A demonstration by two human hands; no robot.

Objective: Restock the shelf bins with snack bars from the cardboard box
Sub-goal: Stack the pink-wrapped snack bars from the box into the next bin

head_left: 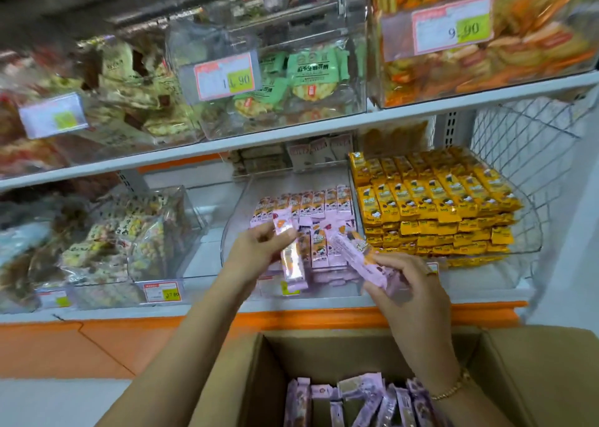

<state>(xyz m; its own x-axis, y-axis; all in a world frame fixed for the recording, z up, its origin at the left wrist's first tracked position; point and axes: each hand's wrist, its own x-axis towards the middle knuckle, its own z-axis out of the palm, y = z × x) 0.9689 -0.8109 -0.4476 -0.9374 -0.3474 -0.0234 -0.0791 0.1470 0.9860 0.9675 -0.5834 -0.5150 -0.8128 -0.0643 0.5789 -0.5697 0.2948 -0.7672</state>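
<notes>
An open cardboard box (227, 378) sits below me with several purple snack bars (356, 404) standing inside. On the lower shelf a clear bin (240, 199) holds rows of the same purple bars (311, 203). My left hand (256, 248) grips one purple bar (291, 258) upright over the bin's front. My right hand (405, 287) holds a small bundle of purple bars (353, 251), tilted toward the bin. A gold bracelet shows on my right wrist.
A bin of yellow snack bars (437, 206) stands right of the purple bin, beside a wire basket (534, 141). Clear bins of bagged snacks (136, 232) fill the left side and the upper shelf (291, 131). Price tags (162, 292) hang on the bin fronts.
</notes>
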